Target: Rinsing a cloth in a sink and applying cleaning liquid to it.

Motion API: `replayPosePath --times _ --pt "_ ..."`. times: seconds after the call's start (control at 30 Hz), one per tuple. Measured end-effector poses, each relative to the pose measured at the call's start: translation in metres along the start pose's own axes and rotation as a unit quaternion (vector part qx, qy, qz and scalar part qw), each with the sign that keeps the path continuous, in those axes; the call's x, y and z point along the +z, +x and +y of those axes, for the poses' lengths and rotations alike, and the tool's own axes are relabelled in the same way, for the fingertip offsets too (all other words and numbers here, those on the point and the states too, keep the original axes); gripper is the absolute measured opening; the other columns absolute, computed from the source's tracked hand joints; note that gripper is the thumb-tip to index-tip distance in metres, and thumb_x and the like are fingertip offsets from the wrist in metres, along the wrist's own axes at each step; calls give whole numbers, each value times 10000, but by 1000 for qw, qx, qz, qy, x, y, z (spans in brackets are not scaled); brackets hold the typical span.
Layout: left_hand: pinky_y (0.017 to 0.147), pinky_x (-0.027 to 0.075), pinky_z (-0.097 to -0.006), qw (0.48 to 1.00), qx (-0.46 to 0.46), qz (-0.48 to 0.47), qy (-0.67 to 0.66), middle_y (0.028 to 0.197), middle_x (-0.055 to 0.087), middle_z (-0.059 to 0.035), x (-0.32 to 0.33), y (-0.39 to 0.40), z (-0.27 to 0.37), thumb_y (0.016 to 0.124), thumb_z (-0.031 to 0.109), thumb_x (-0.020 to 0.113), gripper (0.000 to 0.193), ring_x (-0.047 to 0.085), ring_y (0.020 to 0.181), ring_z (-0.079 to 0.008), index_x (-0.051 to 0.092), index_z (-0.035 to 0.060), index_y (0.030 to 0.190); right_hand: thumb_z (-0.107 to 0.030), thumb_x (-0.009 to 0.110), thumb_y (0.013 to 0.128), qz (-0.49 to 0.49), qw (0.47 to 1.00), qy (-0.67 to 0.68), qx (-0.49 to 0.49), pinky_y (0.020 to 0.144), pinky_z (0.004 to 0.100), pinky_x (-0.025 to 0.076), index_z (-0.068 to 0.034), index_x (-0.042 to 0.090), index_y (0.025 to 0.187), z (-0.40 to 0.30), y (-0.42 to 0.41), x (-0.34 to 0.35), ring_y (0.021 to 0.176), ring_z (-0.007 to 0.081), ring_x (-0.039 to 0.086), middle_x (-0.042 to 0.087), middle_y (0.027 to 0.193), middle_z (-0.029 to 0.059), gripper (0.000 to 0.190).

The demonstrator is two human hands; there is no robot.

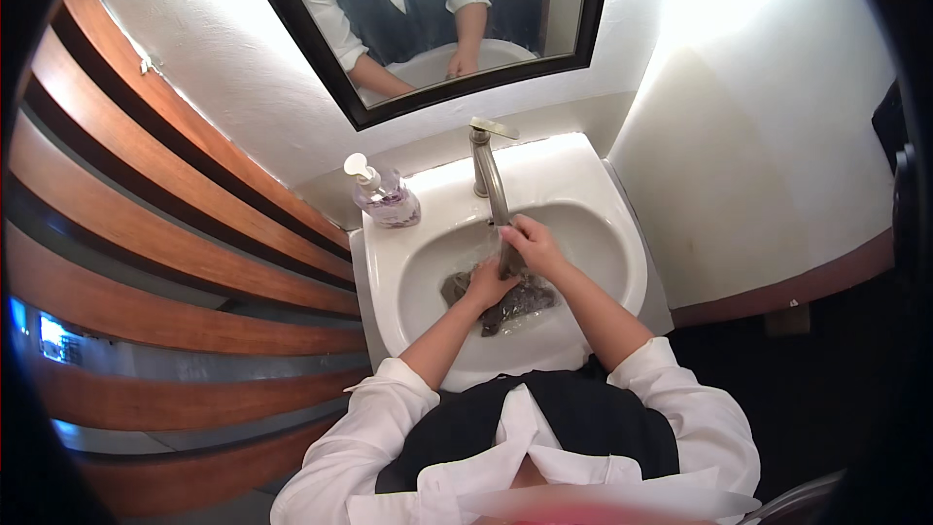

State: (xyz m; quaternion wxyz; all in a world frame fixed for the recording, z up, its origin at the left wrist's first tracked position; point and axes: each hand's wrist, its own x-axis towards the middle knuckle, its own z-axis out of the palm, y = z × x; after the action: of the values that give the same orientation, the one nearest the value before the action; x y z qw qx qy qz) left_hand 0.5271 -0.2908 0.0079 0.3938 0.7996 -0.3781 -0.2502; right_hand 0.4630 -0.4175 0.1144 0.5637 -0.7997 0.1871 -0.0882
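A dark grey-brown wet cloth (536, 297) lies bunched low in the white washbasin (437, 357). My left hand (492, 283) is down in the basin, its fingers closed around part of the cloth. Higher and to the right, just below the spout of the metal faucet (496, 186), my right hand (531, 239) grips a raised part of the same cloth. Water shows around the cloth. The faucet's flat lever handle (494, 127) sits on top. The fingertips of both hands are partly hidden.
A clear pump bottle of soap (390, 197) stands on the basin's back left corner. Above the basin hangs a black-framed mirror (481, 84). Curved wooden slats (219, 262) run along the left, and a white wall (758, 146) stands close on the right.
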Motion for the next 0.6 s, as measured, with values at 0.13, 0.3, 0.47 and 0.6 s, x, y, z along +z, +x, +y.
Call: replayPosePath --times 0.13,0.3,0.47,0.6 --pt "868 394 -377 993 -63 -89 -45 1078 531 -198 -4 14 -29 685 217 654 478 494 1027 -339 505 16 1092 -314 497 864 128 963 238 -1 670 317 417 -23 542 903 17 7 -22 752 160 495 535 883 72 297" --pt "832 393 -350 939 84 190 -275 994 546 -153 5 16 5 679 216 675 393 510 964 -294 543 12 988 -381 424 892 120 731 634 220 756 337 448 -26 526 1029 69 13 -13 811 218 543 562 959 85 394" --pt "747 420 -348 970 182 137 -84 856 536 -141 2 5 86 666 239 684 322 521 813 -295 536 16 844 -370 413 896 -74 624 777 38 756 353 439 -56 532 1032 177 10 64 829 217 541 562 969 82 363" --pt "656 435 -375 950 97 293 -44 748 581 -193 -17 11 34 697 244 664 296 550 683 -334 578 -12 818 -333 452 881 126 833 469 264 731 345 412 -48 554 990 61 -5 80 820 189 515 560 935 80 322"
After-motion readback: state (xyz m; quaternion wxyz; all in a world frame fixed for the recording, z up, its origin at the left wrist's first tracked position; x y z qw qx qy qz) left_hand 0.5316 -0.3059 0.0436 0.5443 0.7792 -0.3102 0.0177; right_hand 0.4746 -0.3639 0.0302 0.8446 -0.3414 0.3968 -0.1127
